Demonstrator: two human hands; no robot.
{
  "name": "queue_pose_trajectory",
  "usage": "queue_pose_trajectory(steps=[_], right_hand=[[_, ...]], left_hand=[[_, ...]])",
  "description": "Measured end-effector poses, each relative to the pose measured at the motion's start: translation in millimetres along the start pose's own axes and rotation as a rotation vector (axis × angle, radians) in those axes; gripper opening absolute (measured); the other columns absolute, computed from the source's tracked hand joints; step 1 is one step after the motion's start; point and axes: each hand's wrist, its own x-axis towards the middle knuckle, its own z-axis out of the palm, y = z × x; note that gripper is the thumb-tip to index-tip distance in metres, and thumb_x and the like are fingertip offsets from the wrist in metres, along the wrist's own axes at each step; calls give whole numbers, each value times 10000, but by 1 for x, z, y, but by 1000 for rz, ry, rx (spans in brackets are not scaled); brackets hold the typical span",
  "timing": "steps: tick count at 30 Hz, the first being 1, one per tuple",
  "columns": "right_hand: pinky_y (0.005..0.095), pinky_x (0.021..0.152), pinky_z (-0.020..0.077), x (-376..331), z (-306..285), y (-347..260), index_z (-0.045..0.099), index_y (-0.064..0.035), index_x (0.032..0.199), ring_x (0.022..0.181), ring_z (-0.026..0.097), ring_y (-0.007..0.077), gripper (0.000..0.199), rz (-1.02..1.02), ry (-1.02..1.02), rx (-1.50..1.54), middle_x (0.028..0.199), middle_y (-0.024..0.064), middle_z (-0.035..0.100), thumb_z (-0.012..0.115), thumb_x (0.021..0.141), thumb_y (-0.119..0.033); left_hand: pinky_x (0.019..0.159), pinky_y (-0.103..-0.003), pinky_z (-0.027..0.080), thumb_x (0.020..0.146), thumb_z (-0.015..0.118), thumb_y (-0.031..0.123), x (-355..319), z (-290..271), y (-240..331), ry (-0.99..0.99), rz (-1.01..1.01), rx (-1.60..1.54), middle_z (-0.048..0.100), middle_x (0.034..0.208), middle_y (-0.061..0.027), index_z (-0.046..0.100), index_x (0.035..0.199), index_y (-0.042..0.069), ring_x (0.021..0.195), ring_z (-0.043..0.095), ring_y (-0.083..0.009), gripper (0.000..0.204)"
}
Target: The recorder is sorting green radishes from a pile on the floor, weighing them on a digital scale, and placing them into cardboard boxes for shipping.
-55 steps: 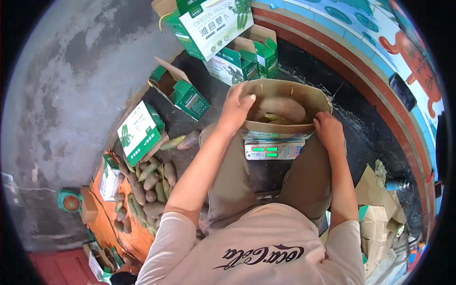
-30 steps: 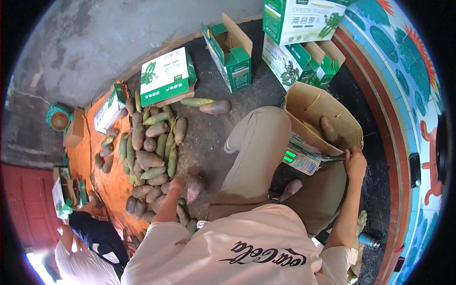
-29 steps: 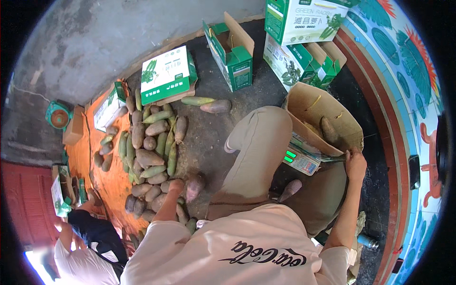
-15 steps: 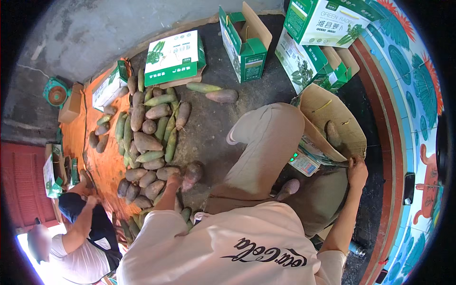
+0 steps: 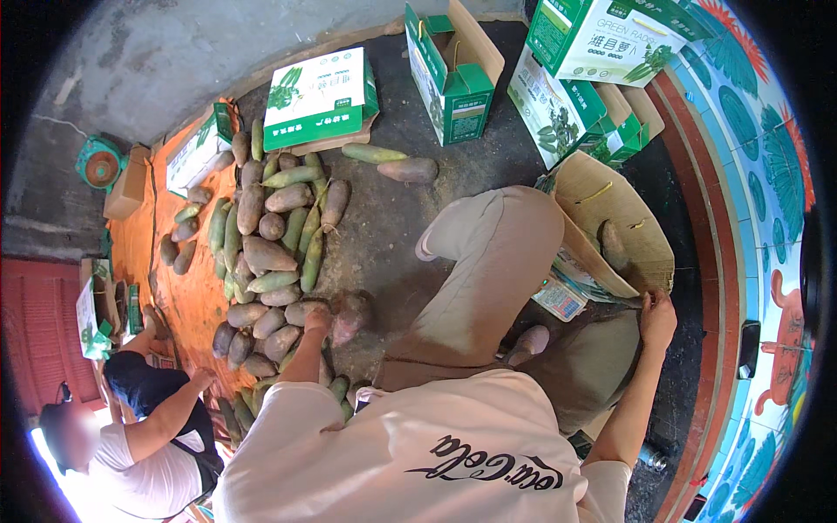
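Note:
My left hand (image 5: 317,321) reaches down onto the radish pile, fingers closed over the end of a dark purple-brown radish (image 5: 301,311). Right beside it on the floor lies a pinkish, reddish radish (image 5: 350,315). On my other side, my right hand (image 5: 658,319) grips the near rim of an open cardboard carton (image 5: 602,187). One dark radish (image 5: 614,246) lies inside that carton. Green and brown radishes (image 5: 267,254) spread across the floor to the left. Between my legs and the carton stands a small scale (image 5: 560,299) with a lit display, partly covered.
A closed green-and-white carton (image 5: 316,96) lies behind the pile. An open carton (image 5: 464,96) stands farther right, with stacked cartons (image 5: 602,44) at the back right. Two radishes (image 5: 408,170) lie apart on the dark floor. A co-worker (image 5: 144,444) sits at the lower left.
My left hand stays at the same radish, with barely any shift. My right hand keeps its hold on the carton rim. The co-worker's arm has swung toward the pile.

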Motion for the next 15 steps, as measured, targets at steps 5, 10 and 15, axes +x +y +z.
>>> queue_pose_trajectory(steps=[5, 10, 15], right_hand=[[402, 695, 468, -4, 0, 5, 600, -34, 914, 806, 601, 319, 187, 23, -18, -44, 881, 151, 613, 545, 832, -194], [415, 678, 467, -2, 0, 1, 582, -25, 892, 789, 598, 330, 191, -15, 11, -27, 862, 155, 606, 552, 831, -203], [414, 674, 470, 1, 1, 1, 587, -32, 903, 794, 597, 337, 181, -29, 12, 20, 879, 163, 607, 559, 824, -192]], left_hand=[[895, -367, 433, 836, 485, 322, 7, 0, 7, 29, -47, -231, 548, 1174, -118, 607, 1086, 93, 1085, 530, -262, 360], [851, -387, 458, 825, 468, 326, 27, 30, -4, 78, -12, -194, 583, 1124, -138, 628, 1048, 76, 1056, 554, -277, 371], [856, -373, 458, 798, 473, 271, 39, 45, -10, 126, -44, -241, 619, 1039, -162, 664, 949, 55, 1006, 583, -283, 326]])
